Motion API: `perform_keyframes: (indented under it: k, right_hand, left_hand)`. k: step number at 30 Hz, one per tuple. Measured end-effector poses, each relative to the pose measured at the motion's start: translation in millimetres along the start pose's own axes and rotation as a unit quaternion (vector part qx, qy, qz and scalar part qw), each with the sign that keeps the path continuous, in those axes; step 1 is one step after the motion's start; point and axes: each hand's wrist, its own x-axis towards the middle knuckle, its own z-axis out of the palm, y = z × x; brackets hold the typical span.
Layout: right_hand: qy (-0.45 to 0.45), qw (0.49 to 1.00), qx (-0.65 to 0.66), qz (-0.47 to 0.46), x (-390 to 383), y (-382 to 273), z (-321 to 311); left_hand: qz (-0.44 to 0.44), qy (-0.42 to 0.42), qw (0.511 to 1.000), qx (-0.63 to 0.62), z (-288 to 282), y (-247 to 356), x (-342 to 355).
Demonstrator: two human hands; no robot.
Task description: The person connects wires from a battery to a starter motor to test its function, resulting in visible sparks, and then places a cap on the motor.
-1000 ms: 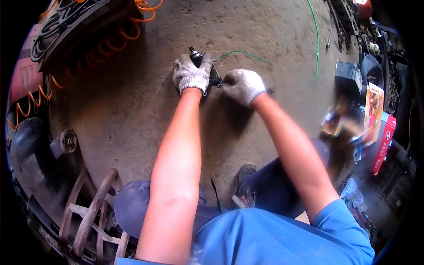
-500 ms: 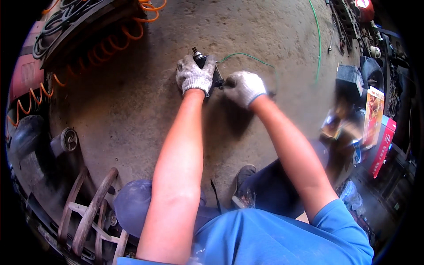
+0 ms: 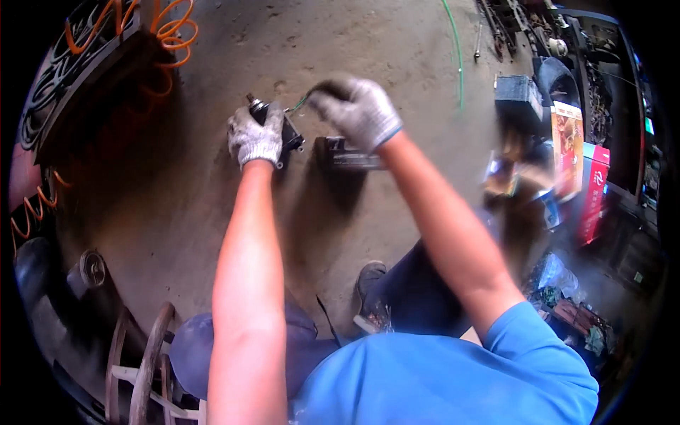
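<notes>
My left hand (image 3: 255, 138), in a stained white knit glove, is wrapped round a dark metal part that looks like a starter motor (image 3: 289, 134). Its toothed shaft end (image 3: 251, 98) pokes out beyond the fingers, and much of the body is hidden under the palm. My right hand (image 3: 358, 110), gloved the same way, is raised to the right of it, blurred by motion. A green wire (image 3: 300, 103) runs from beside the motor to its closed fingertips. Below the right hand, a dark box that looks like a battery (image 3: 358, 160) stands on the floor.
Orange coiled hose (image 3: 173, 32) and dark cables hang on a stand at upper left. Another green line (image 3: 457, 60) lies on the concrete at upper right. A dark battery-like box (image 3: 519, 92), a red box (image 3: 593, 195) and clutter line the right side. A wooden stool (image 3: 152, 354) stands lower left.
My right hand has lifted away from the motor's lower end, up and over, to the green wire, uncovering the dark box. The left hand keeps its hold. The whole view has shifted.
</notes>
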Motion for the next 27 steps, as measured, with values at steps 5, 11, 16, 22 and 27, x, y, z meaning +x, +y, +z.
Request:
perform_keyframes:
  k: [5, 11, 16, 22, 27]
  right_hand:
    - [0.039, 0.994, 0.098, 0.007, 15, -65, -37]
    - [0.089, 0.933, 0.348, 0.041, 16, -70, -50]
    - [0.113, 0.676, 0.724, 0.077, -5, -30, -54]
    - [0.180, 0.654, 0.728, 0.102, -43, -21, -52]
    - [0.092, 0.650, 0.752, 0.051, -56, -26, -53]
  left_hand:
    - [-0.006, -0.016, 1.000, -0.004, -7, 6, -2]
    - [-0.009, -0.029, 1.000, -0.001, -9, 5, -2]
    - [-0.013, -0.026, 0.999, -0.014, -7, 4, -6]
    - [-0.009, -0.026, 1.000, -0.009, -11, 9, -10]
    - [0.014, 0.152, 0.988, -0.014, -15, 17, -27]
